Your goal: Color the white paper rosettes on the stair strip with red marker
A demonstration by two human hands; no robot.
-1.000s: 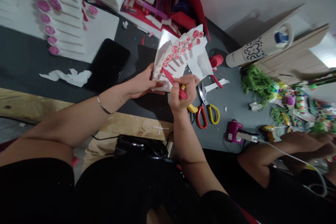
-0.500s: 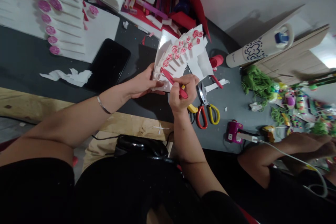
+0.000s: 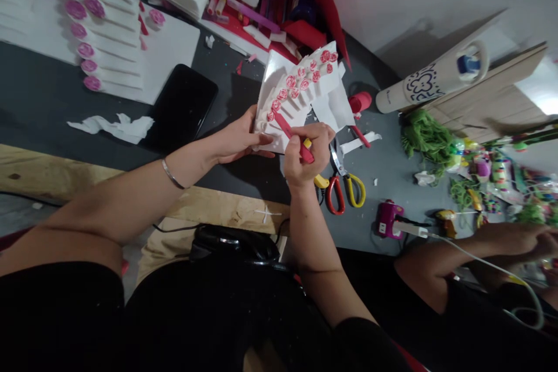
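Observation:
My left hand [image 3: 238,138] grips the lower left edge of a white folded paper fan [image 3: 300,93] whose ridges are tipped with red and pink swirls. My right hand [image 3: 305,151] is closed on a red marker [image 3: 293,138], its tip touching the lowest ridge of the fan near my left thumb. The fan is held tilted above the dark grey table [image 3: 43,104].
Scissors [image 3: 342,177] with red and yellow handles lie just right of my right hand. A black phone [image 3: 181,107] and crumpled paper [image 3: 111,127] lie left. White sheets with pink swirls [image 3: 82,29] sit far left. Another person's arm [image 3: 471,250] works at the right by a pink glue gun [image 3: 390,218].
The marker tip has shifted slightly along the fan's lowest ridge; my hands and the fan stay nearly where they were. The other person's hand has moved a little.

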